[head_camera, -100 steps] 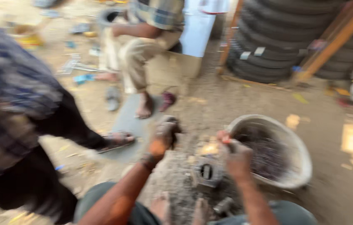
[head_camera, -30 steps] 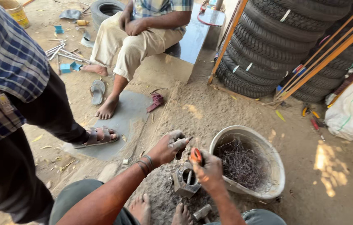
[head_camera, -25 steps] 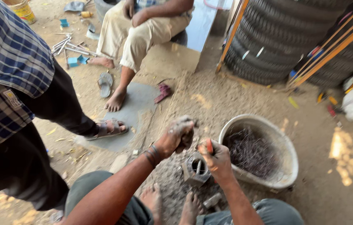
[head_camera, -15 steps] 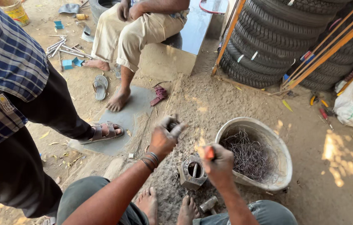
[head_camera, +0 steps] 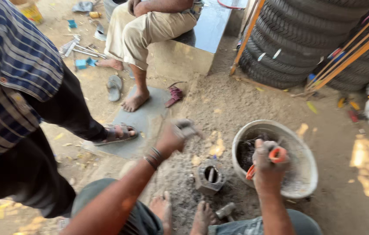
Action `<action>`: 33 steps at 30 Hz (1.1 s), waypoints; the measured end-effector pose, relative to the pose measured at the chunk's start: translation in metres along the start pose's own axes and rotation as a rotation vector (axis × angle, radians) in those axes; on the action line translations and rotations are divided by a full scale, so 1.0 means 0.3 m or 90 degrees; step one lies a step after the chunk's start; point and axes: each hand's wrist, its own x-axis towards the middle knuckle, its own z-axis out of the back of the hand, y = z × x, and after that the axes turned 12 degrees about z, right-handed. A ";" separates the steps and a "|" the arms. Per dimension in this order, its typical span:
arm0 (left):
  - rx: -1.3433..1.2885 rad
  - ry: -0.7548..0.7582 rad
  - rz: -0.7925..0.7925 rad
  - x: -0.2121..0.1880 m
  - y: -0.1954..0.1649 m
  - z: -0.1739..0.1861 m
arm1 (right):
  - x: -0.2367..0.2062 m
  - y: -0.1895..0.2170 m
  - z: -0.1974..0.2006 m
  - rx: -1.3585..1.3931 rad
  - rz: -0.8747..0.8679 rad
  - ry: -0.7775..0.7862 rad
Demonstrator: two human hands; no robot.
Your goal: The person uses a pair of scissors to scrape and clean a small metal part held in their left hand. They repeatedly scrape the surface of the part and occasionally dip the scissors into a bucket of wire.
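Feet: two bare feet [head_camera: 183, 213] are seen at the bottom centre of the frame, set on sandy ground [head_camera: 219, 104].
Metal block: a grey metal block [head_camera: 209, 176] with a round hole is placed on the sand just above the feet, at lower centre.
Right hand: the right hand [head_camera: 266, 163] is closed around an orange-handled tool [head_camera: 276, 156], held over the near rim of the basin at lower right.
Left hand: the left hand [head_camera: 173, 138] is raised at centre, blurred, and closed on a grey object [head_camera: 187, 129]; what the object is cannot be told.
Basin: a pale round basin [head_camera: 304, 174] holding dark scrap is set to the right of the block.
Standing person: a checked shirt [head_camera: 8, 74] and a sandalled foot [head_camera: 114, 134] are seen at left.
Seated person: a bare foot [head_camera: 134, 102] is rested on a grey mat [head_camera: 147, 119] at upper centre.
Tyres: stacked tyres [head_camera: 297, 39] are seen at the upper right.
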 end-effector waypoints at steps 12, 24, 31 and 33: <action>-0.215 0.219 -0.009 -0.076 -0.023 -0.205 | 0.012 -0.009 0.050 -0.309 0.156 0.030; 0.086 0.003 -0.237 -0.141 -0.105 -0.161 | -0.108 -0.115 -0.108 -0.158 -0.113 0.289; 0.146 0.007 -0.156 -0.158 -0.080 -0.157 | -0.111 -0.096 -0.068 -0.317 0.023 0.246; 0.048 0.081 -0.248 -0.166 -0.074 -0.154 | -0.103 -0.080 -0.068 -0.290 0.123 0.279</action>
